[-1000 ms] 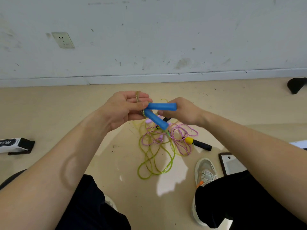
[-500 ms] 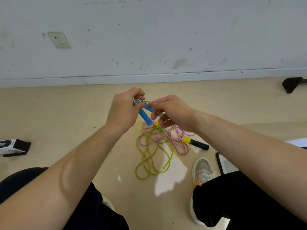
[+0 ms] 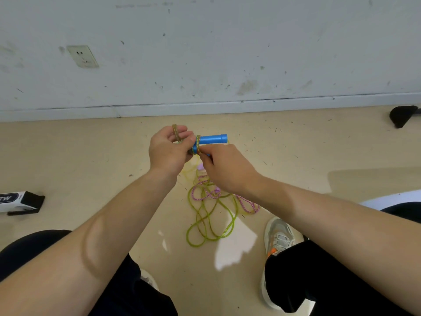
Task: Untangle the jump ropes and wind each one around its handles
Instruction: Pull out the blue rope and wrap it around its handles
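The left hand (image 3: pixel 168 153) grips the handles (image 3: pixel 213 139) at their left end, long axis level and free ends pointing right, while the right hand (image 3: pixel 227 169), just beside, pinches the rope (image 3: pixel 198 144) wrapped across them above the floor (image 3: pixel 91 156).

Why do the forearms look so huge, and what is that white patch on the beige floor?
Head view: the wide-angle lens swells whatever is nearest, here the bare forearms; the white patch is light glaring off the glossy beige floor beside the loose yellow-green rope.
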{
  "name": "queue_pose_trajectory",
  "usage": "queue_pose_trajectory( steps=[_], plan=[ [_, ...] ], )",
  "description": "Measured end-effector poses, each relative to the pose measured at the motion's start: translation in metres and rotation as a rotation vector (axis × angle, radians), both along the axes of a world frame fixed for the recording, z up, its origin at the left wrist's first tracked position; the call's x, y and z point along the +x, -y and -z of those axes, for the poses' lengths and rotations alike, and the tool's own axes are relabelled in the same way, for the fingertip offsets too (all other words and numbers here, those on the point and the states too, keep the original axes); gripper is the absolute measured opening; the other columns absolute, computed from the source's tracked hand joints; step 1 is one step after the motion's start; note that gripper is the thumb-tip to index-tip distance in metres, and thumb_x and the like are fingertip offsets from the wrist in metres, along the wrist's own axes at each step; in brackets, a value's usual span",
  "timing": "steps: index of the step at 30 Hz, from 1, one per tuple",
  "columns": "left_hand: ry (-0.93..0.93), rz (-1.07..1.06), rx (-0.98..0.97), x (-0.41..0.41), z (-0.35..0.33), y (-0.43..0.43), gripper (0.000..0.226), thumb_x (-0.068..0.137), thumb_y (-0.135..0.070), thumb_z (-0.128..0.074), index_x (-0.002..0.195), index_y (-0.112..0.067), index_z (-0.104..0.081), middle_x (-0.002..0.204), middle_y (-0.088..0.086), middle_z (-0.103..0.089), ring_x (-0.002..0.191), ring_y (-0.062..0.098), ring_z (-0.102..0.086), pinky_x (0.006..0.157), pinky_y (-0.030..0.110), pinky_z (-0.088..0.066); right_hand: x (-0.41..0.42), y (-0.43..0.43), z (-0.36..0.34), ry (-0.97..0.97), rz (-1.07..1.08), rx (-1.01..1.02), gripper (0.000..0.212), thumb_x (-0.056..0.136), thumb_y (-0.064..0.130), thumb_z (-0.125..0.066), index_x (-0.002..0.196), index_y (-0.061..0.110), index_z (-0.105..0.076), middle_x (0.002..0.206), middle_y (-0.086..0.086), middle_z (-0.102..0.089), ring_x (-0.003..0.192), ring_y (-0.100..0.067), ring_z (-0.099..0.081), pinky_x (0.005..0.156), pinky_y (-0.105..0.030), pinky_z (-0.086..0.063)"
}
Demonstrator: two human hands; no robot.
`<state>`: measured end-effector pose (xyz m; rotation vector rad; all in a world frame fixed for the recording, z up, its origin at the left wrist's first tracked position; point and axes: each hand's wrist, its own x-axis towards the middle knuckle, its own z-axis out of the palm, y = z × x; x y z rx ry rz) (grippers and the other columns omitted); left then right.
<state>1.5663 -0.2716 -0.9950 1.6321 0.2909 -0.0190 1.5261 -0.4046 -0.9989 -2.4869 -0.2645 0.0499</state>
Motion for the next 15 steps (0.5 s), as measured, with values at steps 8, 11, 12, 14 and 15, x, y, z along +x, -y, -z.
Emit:
queue_pose_trajectory(
  steps=[8, 11, 12, 14, 15],
  plan=[
    [-0.030, -0.025, -0.028, -0.003, 0.001, 0.005, 0.038, 0.076, -0.004, -0.084, 0.108, -0.012, -0.064, 0.101, -0.001, -0.071, 0.076, 0.013, -0.069, 0.073, 0.035, -0.062, -0.005, -0.008, 0.005, 0.077, 0.003, -0.243, 0.022, 0.103, 0.017, -0.037, 0.102, 0.010, -0.058, 0.086, -0.008, -0.061, 0.073, -0.031, -0.057, 0.061, -0.038, -0.044],
    [-0.017, -0.057, -0.047, 0.002, -0.002, 0.001, 0.036, 0.080, -0.004, -0.081, 0.111, -0.010, -0.063, 0.102, -0.001, -0.070, 0.079, 0.013, -0.070, 0.067, 0.027, -0.061, -0.011, -0.010, 0.010, -0.124, 0.093, 0.199, 0.031, 0.104, 0.017, -0.034, 0.092, 0.004, -0.060, 0.079, -0.010, -0.066, 0.067, -0.027, -0.065, 0.066, -0.040, -0.055],
    [-0.020, -0.060, -0.061, 0.004, -0.003, -0.001, 0.035, 0.081, -0.004, -0.080, 0.111, -0.010, -0.063, 0.103, 0.000, -0.070, 0.078, 0.012, -0.070, 0.066, 0.026, -0.061, -0.012, -0.009, 0.012, -0.232, 0.135, 0.332, 0.032, 0.105, 0.019, -0.035, 0.093, 0.007, -0.062, 0.076, -0.005, -0.065, 0.063, -0.021, -0.064, 0.064, -0.035, -0.054],
    [-0.035, -0.050, -0.093, 0.006, -0.005, -0.004, 0.034, 0.082, -0.004, -0.079, 0.112, -0.009, -0.063, 0.104, 0.002, -0.070, 0.079, 0.011, -0.070, 0.067, 0.026, -0.061, -0.012, -0.006, 0.017, -0.373, 0.151, 0.456, 0.031, 0.105, 0.024, -0.039, 0.094, 0.014, -0.066, 0.073, 0.002, -0.061, 0.061, -0.014, -0.058, 0.064, -0.029, -0.050],
    [-0.045, -0.040, -0.107, 0.006, -0.006, -0.005, 0.034, 0.082, -0.004, -0.079, 0.112, -0.009, -0.063, 0.105, 0.003, -0.071, 0.081, 0.012, -0.071, 0.069, 0.028, -0.062, -0.011, -0.003, 0.020, -0.405, 0.135, 0.483, 0.030, 0.105, 0.027, -0.042, 0.091, 0.016, -0.066, 0.072, 0.003, -0.059, 0.061, -0.013, -0.055, 0.065, -0.029, -0.049]
  ],
)
